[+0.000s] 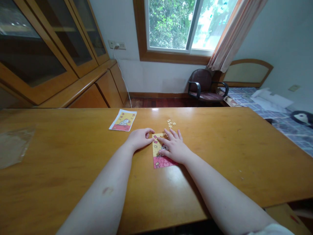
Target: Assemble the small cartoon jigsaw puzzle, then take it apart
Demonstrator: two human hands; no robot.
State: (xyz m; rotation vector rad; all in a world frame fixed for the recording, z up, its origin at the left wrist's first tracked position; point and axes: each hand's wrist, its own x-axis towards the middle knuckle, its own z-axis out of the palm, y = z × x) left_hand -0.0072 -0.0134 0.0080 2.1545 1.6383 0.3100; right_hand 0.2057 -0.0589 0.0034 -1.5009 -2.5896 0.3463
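A small yellow and pink jigsaw puzzle (157,156) lies on the wooden table (73,156) in front of me. My right hand (174,146) rests flat on it with fingers spread, covering its middle and right side. My left hand (139,137) sits at the puzzle's top left corner, fingers curled and pinched against the edge; what it holds, if anything, is hidden. A few loose pale puzzle pieces (171,123) lie just beyond my right fingertips.
A printed reference card (123,120) lies to the left of the puzzle. A clear plastic bag (13,145) sits at the table's far left. Cabinets stand at left, a chair (205,85) under the window, a bed at right.
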